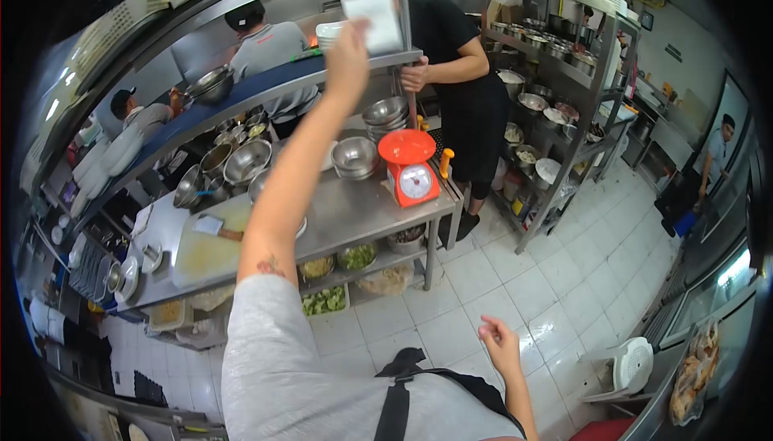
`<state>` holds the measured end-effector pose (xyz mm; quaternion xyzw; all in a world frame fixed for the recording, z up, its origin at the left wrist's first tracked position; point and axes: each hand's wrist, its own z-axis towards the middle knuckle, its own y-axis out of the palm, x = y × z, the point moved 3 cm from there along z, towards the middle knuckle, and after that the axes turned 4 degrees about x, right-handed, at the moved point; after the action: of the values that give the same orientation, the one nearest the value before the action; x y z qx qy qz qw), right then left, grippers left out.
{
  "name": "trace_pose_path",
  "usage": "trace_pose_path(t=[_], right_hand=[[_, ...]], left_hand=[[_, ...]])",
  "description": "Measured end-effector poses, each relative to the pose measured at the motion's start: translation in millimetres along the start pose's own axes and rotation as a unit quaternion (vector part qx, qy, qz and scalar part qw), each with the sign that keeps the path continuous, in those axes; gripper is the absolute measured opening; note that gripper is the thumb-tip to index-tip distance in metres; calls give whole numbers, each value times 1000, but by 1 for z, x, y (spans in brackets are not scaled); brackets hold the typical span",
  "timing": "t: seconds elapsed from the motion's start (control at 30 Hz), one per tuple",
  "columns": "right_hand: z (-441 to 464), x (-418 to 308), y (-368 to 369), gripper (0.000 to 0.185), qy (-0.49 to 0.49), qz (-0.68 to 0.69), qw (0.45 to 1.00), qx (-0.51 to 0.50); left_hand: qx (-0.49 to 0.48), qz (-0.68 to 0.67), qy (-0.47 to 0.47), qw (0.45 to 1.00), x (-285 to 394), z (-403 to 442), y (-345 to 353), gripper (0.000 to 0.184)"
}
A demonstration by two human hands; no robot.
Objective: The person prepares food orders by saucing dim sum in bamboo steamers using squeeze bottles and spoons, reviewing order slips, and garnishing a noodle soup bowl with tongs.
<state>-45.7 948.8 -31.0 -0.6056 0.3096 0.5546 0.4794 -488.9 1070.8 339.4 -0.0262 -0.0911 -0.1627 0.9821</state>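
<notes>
My left hand (348, 54) is raised to the top shelf's height, its fingers closed on the edge of a white paper slip (378, 22). The slip overlaps the head of a co-worker in black. My right hand (502, 346) hangs low over the tiled floor, fingers loosely curled and apart, with nothing visible in it. Below the raised arm is a steel counter (346, 199) with a red dial scale (415, 173), steel bowls (354, 155) and a cutting board (211, 252). On the board lies a cleaver (209, 225) with a wooden handle.
A co-worker (459, 78) in black stands behind the counter's end, one hand by the shelf post. Other people work beyond the shelf. A metal rack (555, 62) holds many pots at the right. Tubs of greens (325, 300) sit low. A white plastic stool (628, 367) stands lower right.
</notes>
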Motion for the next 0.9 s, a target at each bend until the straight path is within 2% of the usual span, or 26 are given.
trace_pose_path(t=[0.03, 0.1, 0.2, 0.33, 0.4, 0.43, 0.53, 0.6, 0.63, 0.67, 0.7, 0.73, 0.77, 0.8, 0.83, 0.87, 0.9], right_hand=[[1, 6, 10, 33, 19, -22, 1000, 4], [2, 22, 26, 30, 60, -22, 997, 48], [0, 52, 46, 29, 94, -29, 988, 119], [-14, 74, 78, 29, 181, 7, 966, 186], [-17, 73, 93, 28, 187, 0, 966, 178], [-19, 72, 97, 28, 190, -6, 966, 173], [-17, 66, 107, 28, 140, -38, 974, 174], [-15, 52, 114, 26, 137, -94, 967, 191], [-16, 42, 121, 25, 127, -120, 962, 211], [-19, 28, 125, 25, 127, -145, 952, 239], [-24, 9, 130, 25, 117, -139, 953, 244], [-31, -6, 135, 26, 106, -134, 951, 256], [-43, -13, 142, 26, 112, -137, 951, 255], [-60, -15, 148, 26, 117, -140, 950, 255], [-81, -15, 157, 25, 134, -145, 941, 273], [-105, -13, 167, 25, 146, -149, 936, 283], [-131, -11, 175, 21, 164, -155, 926, 302]], left_hand=[[-4, 51, -53, 997, -30, 39, -2, 19], [29, 120, -46, 991, -107, 96, 6, 20], [-13, 161, -89, 983, -175, 130, 16, 23], [-13, 157, -84, 984, -205, 142, 16, 26], [8, 146, -51, 988, -216, 155, 16, 27], [23, 141, -79, 987, -214, 165, 15, 27], [18, 171, -47, 984, -229, 191, 15, 36], [-51, 350, -119, 928, -213, 177, 11, 64], [-34, 404, -78, 911, -211, 160, 12, 75], [11, 355, -30, 934, -115, 117, -19, 72], [87, 212, 140, 963, -104, 84, -18, 56], [25, 56, 101, 993, -32, 37, -31, 43], [-43, -3, 115, 992, -1, -13, -26, 32], [-200, -302, 2, 932, 25, -69, -5, 26], [-287, -340, 77, 892, 57, -134, 5, 22], [-496, -383, -164, 761, 78, -222, 10, 27], [-641, -370, -116, 662, 86, -320, 35, 36]])
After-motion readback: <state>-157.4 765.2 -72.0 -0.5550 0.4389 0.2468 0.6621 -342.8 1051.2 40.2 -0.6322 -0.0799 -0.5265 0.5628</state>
